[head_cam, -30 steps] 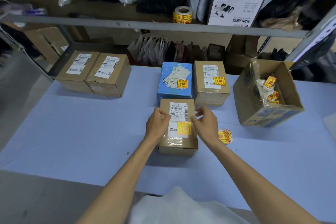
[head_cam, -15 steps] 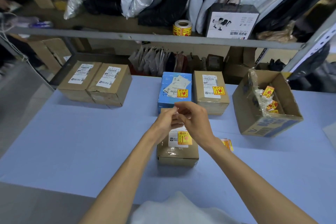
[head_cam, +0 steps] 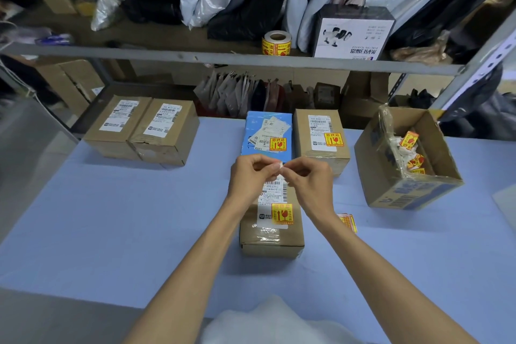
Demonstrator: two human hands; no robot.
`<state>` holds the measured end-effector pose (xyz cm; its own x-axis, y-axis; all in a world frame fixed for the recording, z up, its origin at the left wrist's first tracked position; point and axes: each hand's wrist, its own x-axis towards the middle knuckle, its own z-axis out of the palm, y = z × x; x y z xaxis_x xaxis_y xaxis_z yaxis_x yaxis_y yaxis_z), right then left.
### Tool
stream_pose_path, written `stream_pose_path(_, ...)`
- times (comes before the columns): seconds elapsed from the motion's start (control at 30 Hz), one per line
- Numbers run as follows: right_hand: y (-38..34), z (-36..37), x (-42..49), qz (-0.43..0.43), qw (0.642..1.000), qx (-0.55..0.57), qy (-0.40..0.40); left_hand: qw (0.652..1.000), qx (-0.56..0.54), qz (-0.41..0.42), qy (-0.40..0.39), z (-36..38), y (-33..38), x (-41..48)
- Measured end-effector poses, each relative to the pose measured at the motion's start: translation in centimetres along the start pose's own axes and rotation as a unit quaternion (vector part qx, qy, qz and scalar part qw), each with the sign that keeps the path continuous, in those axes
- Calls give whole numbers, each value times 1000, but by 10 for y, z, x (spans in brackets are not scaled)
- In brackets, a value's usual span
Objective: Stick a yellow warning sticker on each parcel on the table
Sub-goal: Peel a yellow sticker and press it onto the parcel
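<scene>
A brown parcel point(head_cam: 272, 234) lies in front of me with a yellow warning sticker point(head_cam: 282, 213) on its white label. Above it, my left hand point(head_cam: 251, 176) and my right hand point(head_cam: 310, 180) meet and pinch a small white scrap of paper point(head_cam: 280, 166) between their fingertips. Behind them stand a blue parcel point(head_cam: 268, 132) and a brown parcel point(head_cam: 321, 135), each bearing a yellow sticker. Two brown parcels point(head_cam: 142, 127) at the back left show only white labels. A few loose yellow stickers point(head_cam: 347, 221) lie right of my right wrist.
An open cardboard box point(head_cam: 405, 159) with crumpled sticker backings stands at the right. A roll of yellow stickers point(head_cam: 277, 42) sits on the shelf point(head_cam: 223, 57) above the blue table point(head_cam: 111, 218). Bags and boxes crowd the shelf.
Both hands lifted off the front parcel, leaving the yellow sticker stuck on its label, and came together above it around a small white scrap.
</scene>
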<state>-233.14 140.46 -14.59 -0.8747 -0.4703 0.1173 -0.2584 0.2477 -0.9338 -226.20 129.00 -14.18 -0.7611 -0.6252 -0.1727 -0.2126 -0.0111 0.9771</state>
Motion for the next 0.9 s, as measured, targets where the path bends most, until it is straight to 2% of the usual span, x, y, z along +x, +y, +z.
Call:
stream_pose_path(0.1,1,0,0,13,1000,9,13,1000,8,-4,-15,-1,0,-1)
stream_pose_path(0.23,0,2,4,47,998,29,3,1000,19,2,19,4,-3,-3)
stream_pose_path(0.37,0,2,7,101,989,104,13,997,59,26,48,9,-1,-3)
stream_pose_path(0.47,-4,0,8,97,987,127,-7,994,87,31,59,10,2,-3)
stream_pose_path(0.6,-6,-7,9,98,980,173,-16,995,72,39,62,5,5,-2)
stream_pose_path(0.67,-7,-10,9,104,972,209,-24,997,48,34,52,4,6,-1)
stream_pose_path(0.77,-10,-15,10,125,959,251,-39,996,70,54,29,5,7,1)
stream_pose_path(0.9,-12,-18,14,122,961,242,-53,997,50,50,30,6,7,0)
